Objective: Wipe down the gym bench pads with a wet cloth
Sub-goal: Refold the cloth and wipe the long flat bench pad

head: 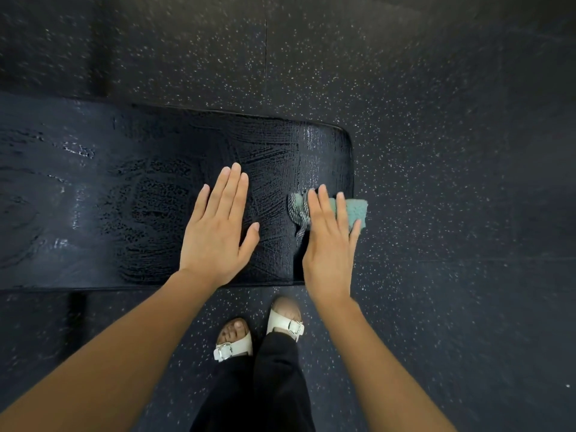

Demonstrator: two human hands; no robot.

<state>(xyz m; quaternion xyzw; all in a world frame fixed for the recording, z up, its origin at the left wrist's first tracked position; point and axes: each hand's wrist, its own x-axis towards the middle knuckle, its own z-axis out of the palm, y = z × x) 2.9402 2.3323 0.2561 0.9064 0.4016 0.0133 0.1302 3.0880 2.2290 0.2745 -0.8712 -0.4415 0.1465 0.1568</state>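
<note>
A black gym bench pad [131, 188] runs from the left edge to a rounded end at centre right, its surface shiny with wet streaks. My left hand [218, 232] lies flat on the pad with straight fingers, holding nothing. My right hand [330, 244] presses a teal cloth [355, 208] onto the pad's right end with straight fingers. The cloth sticks out past my fingertips and over the pad's right edge; most of it is hidden under the hand.
Dark rubber floor [452, 151] with white speckles surrounds the bench. My feet in white sandals [233, 346] and black trousers stand just in front of the pad's near edge.
</note>
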